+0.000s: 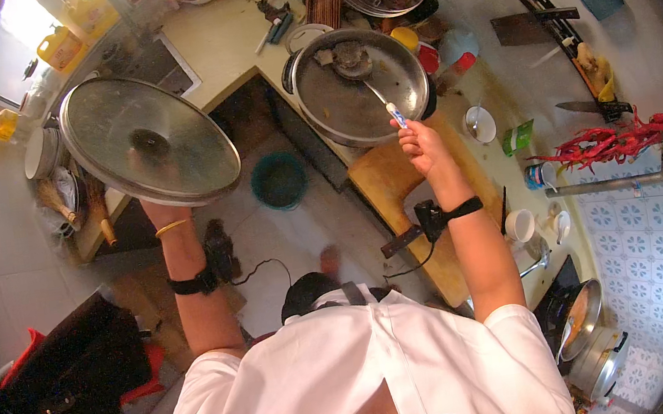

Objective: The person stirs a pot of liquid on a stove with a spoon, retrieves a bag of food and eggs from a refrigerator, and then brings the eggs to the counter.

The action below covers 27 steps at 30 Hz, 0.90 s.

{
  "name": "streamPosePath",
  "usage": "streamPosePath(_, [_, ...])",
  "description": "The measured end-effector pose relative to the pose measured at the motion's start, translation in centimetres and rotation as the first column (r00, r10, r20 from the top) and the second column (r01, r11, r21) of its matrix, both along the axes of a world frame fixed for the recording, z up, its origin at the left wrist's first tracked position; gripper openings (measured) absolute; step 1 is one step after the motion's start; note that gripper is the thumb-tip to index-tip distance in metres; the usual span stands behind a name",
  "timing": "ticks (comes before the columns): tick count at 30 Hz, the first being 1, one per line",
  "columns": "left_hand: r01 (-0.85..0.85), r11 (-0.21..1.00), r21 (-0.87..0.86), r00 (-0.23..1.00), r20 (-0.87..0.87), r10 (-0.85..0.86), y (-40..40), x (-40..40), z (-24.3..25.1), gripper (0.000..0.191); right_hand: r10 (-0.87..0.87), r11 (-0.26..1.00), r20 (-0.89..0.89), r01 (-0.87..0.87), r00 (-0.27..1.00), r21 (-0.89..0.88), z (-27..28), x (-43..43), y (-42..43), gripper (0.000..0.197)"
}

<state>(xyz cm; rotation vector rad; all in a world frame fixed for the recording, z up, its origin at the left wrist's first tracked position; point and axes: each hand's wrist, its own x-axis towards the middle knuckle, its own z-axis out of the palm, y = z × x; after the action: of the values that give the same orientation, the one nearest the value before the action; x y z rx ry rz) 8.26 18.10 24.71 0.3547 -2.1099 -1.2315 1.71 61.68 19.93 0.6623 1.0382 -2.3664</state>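
Observation:
My left hand (pixel 164 211) holds a large glass lid (pixel 108 133) with a metal rim, tilted in the air at the left; the fingers show only dimly through the glass, near the dark knob. My right hand (pixel 419 146) grips the blue-and-white handle of a metal ladle (pixel 353 63). The ladle's bowl is over the inside of a wide steel pan (pixel 331 109) on the counter, with some greyish food pieces in and beside it. What the pieces are cannot be told.
A wooden cutting board (pixel 386 168) and a white bowl (pixel 480 124) lie right of the pan. Knives hang on a wall rack (pixel 552 21) near red chillies (pixel 618 141). A green basin (pixel 279 180) is on the floor. The sink (pixel 158 60) is behind the lid.

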Motion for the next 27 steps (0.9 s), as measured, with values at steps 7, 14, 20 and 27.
streamPosePath(7, [0.174, 0.853, 0.493, 0.982, -0.152, -0.113, 1.3, 0.0, -0.2, 0.040, -0.027, 0.997, -0.048, 0.030, 0.998, 0.064, 2.7, 4.7, 2.0, 0.028])
streamPosePath(14, [0.301, 0.576, 0.760, 0.951, -0.282, -0.126, 2.7, -0.9, 1.5, 0.034, -0.052, 0.999, -0.039, 0.051, 0.998, -0.014, 4.7, 9.1, 4.9, 0.030])
streamPosePath(20, [0.307, 0.624, 0.718, 0.952, -0.235, -0.199, 4.5, -2.7, 0.2, 0.033, -0.213, 0.970, -0.035, 0.207, 0.976, -0.127, 7.9, 16.1, 7.5, 0.034])
streamPosePath(27, [0.319, 0.878, 0.357, 0.938, 0.010, -0.345, 7.8, -3.8, -3.0, 0.032, -0.548, 0.836, -0.167, 0.531, 0.820, -0.138, 11.5, 30.1, 13.6, 0.036])
